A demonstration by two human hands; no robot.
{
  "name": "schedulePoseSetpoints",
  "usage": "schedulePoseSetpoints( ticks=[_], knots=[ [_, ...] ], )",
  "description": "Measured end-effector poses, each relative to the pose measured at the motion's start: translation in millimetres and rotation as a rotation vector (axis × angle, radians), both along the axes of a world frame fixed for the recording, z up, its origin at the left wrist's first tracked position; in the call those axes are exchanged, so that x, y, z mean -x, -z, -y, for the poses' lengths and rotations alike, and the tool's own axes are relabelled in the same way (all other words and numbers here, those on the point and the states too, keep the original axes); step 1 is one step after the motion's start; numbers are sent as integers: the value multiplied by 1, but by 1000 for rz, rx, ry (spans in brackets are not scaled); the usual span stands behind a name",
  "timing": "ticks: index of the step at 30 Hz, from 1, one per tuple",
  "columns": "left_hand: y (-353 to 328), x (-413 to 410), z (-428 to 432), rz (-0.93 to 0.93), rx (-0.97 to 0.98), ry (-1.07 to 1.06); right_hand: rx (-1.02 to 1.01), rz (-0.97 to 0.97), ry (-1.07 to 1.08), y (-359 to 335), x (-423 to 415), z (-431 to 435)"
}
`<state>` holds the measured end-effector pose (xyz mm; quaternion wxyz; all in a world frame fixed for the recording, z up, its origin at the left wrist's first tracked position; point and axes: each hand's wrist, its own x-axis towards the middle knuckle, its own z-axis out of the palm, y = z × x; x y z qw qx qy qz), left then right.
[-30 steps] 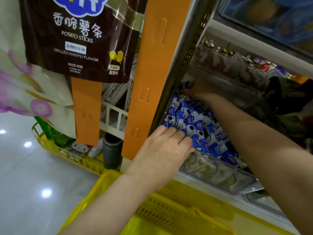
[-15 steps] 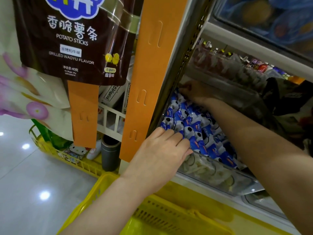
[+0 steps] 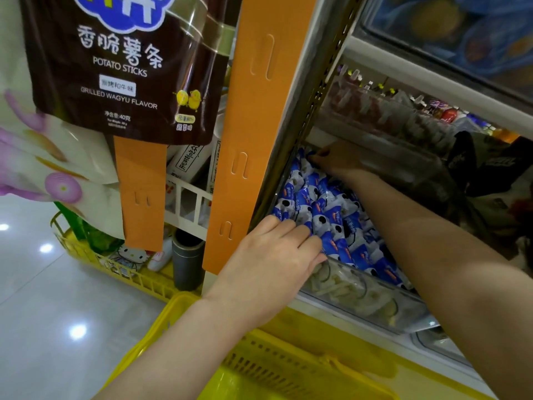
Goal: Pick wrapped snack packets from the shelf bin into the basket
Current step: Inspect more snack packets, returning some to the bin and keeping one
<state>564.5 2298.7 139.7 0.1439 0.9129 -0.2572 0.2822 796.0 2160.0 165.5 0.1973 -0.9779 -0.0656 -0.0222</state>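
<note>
Head view: the wrapped blue-and-white snack packets (image 3: 326, 215) fill a clear shelf bin (image 3: 360, 293) at centre right of the frame. The left hand (image 3: 277, 264) lies palm down on the packets at the bin's near end, fingers side by side. Whether it grips one cannot be told. The right hand (image 3: 337, 160) reaches into the shadowed far end, fingertips bent onto a packet there, and its hold is unclear. The two hands are well apart. The yellow basket (image 3: 274, 368) sits below the arms at lower centre. A brown potato sticks bag (image 3: 124, 67) hangs at upper left, beside an orange strip (image 3: 259, 111).
</note>
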Motion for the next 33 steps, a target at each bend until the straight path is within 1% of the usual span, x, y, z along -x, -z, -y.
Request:
schedulePoseSetpoints(
  ticks=[3,7,9,11,13,16,20,21,23,25,27,29,30,33],
  knots=[
    [-2,0,1,-11,-19,-6,-84,83,51,-4,9,1],
    [-5,4,1,-37,-40,-12,-220,298,147,-27,34,2],
    [-7,7,1,-84,-41,-12,-323,361,166,-41,52,3],
    [-8,12,4,-166,33,-20,-474,364,144,-53,75,5],
    [-4,22,9,-216,161,-26,-598,347,119,-58,104,9],
    [-4,44,21,-233,390,22,-638,327,122,-57,151,17],
    [-7,63,34,-323,755,28,-730,263,82,-51,212,29],
    [-8,66,36,-393,870,32,-745,231,66,-48,227,31],
    [-7,73,40,-612,1100,77,-764,150,32,-38,256,33],
    [-3,81,49,-809,1282,105,-770,55,7,-24,282,32],
    [2,87,57,-900,1404,66,-810,-38,-7,-9,302,31],
    [6,92,60,-918,1456,22,-892,-127,-2,5,313,29],
    [8,93,60,-917,1438,11,-920,-170,6,10,315,29],
    [12,96,59,-916,1295,-17,-980,-257,34,21,315,33]
  ],
)
